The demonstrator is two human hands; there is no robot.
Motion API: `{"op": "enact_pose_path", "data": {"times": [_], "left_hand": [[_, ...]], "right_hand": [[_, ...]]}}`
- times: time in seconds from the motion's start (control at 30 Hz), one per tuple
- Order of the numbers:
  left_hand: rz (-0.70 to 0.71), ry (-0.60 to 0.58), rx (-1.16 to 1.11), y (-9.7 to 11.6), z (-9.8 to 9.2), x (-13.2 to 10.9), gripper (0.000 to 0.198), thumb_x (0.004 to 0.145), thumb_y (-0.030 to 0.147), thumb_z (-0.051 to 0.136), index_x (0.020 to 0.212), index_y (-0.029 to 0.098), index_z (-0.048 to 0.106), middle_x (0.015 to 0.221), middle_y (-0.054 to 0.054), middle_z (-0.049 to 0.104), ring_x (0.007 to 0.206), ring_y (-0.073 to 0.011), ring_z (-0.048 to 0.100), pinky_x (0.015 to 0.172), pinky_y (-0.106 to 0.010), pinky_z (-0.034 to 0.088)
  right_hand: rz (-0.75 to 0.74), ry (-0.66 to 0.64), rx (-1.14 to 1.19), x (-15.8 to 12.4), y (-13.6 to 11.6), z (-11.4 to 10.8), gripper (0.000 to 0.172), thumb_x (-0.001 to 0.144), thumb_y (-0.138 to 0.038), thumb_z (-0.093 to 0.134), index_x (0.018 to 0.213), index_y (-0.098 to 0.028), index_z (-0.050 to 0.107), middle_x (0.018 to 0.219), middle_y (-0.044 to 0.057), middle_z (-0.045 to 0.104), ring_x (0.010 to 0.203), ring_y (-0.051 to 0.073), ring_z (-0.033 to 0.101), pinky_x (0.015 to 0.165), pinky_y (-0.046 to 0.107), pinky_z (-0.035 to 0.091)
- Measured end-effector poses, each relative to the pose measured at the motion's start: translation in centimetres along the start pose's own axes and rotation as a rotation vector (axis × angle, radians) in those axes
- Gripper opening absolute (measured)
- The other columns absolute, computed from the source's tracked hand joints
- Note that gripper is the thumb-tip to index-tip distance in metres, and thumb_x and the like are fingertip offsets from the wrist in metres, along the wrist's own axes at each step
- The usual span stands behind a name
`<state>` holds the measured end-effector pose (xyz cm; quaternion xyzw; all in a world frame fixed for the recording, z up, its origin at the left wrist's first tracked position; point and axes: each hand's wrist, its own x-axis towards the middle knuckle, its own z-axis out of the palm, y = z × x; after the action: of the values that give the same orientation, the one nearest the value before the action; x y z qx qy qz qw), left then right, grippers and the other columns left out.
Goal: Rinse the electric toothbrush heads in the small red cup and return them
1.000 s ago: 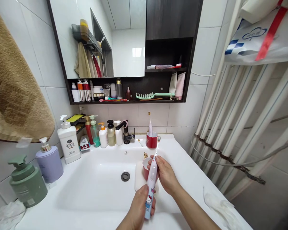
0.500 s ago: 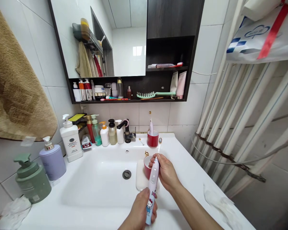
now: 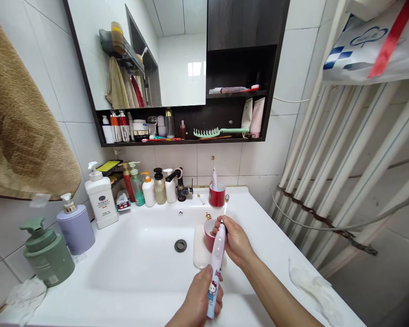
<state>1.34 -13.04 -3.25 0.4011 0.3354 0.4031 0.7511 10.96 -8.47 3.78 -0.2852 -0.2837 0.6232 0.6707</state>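
Note:
My left hand (image 3: 198, 293) is wrapped round the lower handle of an electric toothbrush (image 3: 218, 250), pale pink shading to blue with a cartoon cat on it. At its top end, the fingers of my right hand (image 3: 236, 240) are closed round the neck, just below the brush head (image 3: 226, 198). They partly cover the joint between neck and handle. Just behind the fingers, a red cup (image 3: 209, 240) with a white inside and a gold handle stands on a white pad (image 3: 199, 252) in the basin. Another red cup (image 3: 217, 196) on the sink's back ledge holds a second electric toothbrush (image 3: 214, 178).
The white sink (image 3: 132, 254) has a black tap (image 3: 180, 186) and a dark drain (image 3: 180, 245). Pump bottles (image 3: 149, 190) line the back and left edges. Crumpled tissue (image 3: 313, 288) lies at right, near white pipes (image 3: 327, 181). A mirror cabinet (image 3: 236, 25) hangs above.
The camera view has shifted slightly. Both hands keep their hold on the electric toothbrush, with hardly any visible movement.

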Motion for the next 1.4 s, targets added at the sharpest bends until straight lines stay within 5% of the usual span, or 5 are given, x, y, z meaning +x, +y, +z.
{"op": "enact_pose_path", "data": {"times": [0.6, 0.77, 1.03, 1.23, 1.4], "left_hand": [[-0.109, -0.06, 0.021, 3.1, 0.1, 0.0, 0.04, 0.063, 0.051, 0.034, 0.075, 0.014, 0.041, 0.046, 0.004, 0.045, 0.033, -0.0047, 0.038, 0.035, -0.018, 0.025], [-0.093, 0.05, -0.122, 3.1, -0.5, 0.5, 0.038, 0.064, 0.051, 0.033, 0.073, 0.015, 0.041, 0.046, 0.004, 0.044, 0.034, -0.0038, 0.036, 0.036, -0.017, 0.024], [-0.042, 0.192, -0.219, 4.3, -3.1, 2.7, 0.036, 0.065, 0.049, 0.035, 0.077, 0.016, 0.04, 0.049, 0.005, 0.041, 0.036, -0.0022, 0.035, 0.038, -0.016, 0.024], [-0.061, 0.185, -0.203, 4.1, -3.5, 3.9, 0.039, 0.063, 0.051, 0.036, 0.077, 0.014, 0.042, 0.05, 0.004, 0.043, 0.036, -0.004, 0.037, 0.038, -0.018, 0.025], [-0.047, 0.174, -0.198, 4.0, -3.6, 4.6, 0.045, 0.061, 0.055, 0.033, 0.078, 0.015, 0.04, 0.047, 0.004, 0.044, 0.034, -0.0051, 0.037, 0.037, -0.02, 0.026]], "right_hand": [[0.018, 0.072, -0.041, 1.5, 0.2, 0.0, 0.008, 0.06, -0.023, 0.051, 0.059, -0.016, 0.05, 0.047, -0.004, 0.049, 0.041, 0.005, 0.044, 0.047, 0.021, 0.04], [-0.011, 0.14, -0.336, 3.1, -0.7, -0.1, 0.008, 0.059, -0.022, 0.052, 0.061, -0.014, 0.052, 0.045, -0.003, 0.047, 0.041, 0.005, 0.044, 0.042, 0.019, 0.04], [-0.02, 0.258, -0.66, 8.9, -0.3, -1.0, 0.004, 0.058, -0.016, 0.053, 0.058, -0.014, 0.049, 0.047, -0.003, 0.048, 0.044, 0.007, 0.047, 0.043, 0.021, 0.04], [0.13, 0.278, -0.975, 14.3, 2.4, -0.7, 0.025, 0.073, -0.026, 0.038, 0.094, -0.013, 0.043, 0.092, 0.004, 0.048, 0.076, 0.012, 0.049, 0.063, 0.031, 0.041], [0.143, 0.315, -1.246, 18.5, 4.2, -1.0, 0.027, 0.073, -0.026, 0.038, 0.096, -0.015, 0.043, 0.097, 0.006, 0.046, 0.081, 0.014, 0.047, 0.067, 0.033, 0.039]]}}
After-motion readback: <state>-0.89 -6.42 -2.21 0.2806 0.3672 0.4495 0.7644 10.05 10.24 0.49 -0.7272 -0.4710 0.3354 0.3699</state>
